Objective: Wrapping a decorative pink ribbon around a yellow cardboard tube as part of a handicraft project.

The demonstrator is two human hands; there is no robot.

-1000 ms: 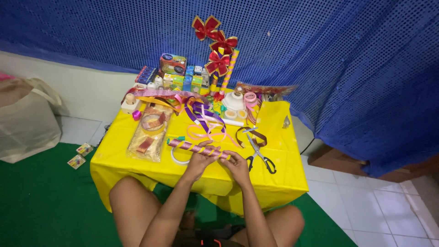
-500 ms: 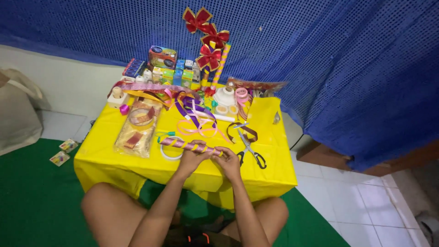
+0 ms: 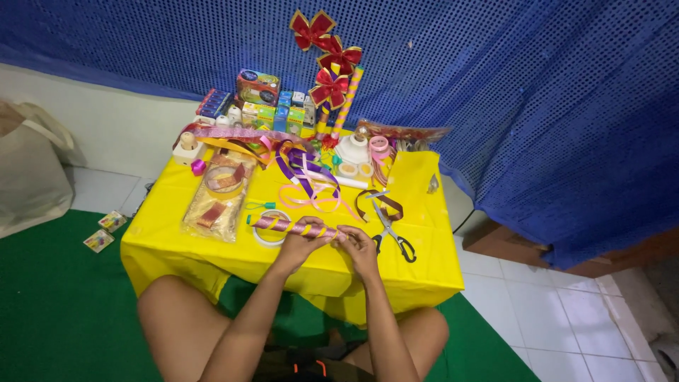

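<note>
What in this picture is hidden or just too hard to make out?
- Head view: the near end of the ribbon-wrapped stick is covered by the left hand and right hand.
- The small boxes at the back are too small to identify.
- The cloth bag is cut off by the left edge.

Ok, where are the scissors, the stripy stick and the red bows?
scissors (image 3: 391,232), head view, on the pivot where the blades cross.
stripy stick (image 3: 283,226), head view, on its wrapped middle.
red bows (image 3: 329,88), head view, on the lowest bow's centre.

Left hand (image 3: 303,239) and right hand (image 3: 357,244) gripping a ribbon-wrapped pink and gold striped stick (image 3: 293,228), yellow-covered worktop (image 3: 424,233), black-handled metal scissors (image 3: 393,233) just beside.
</note>
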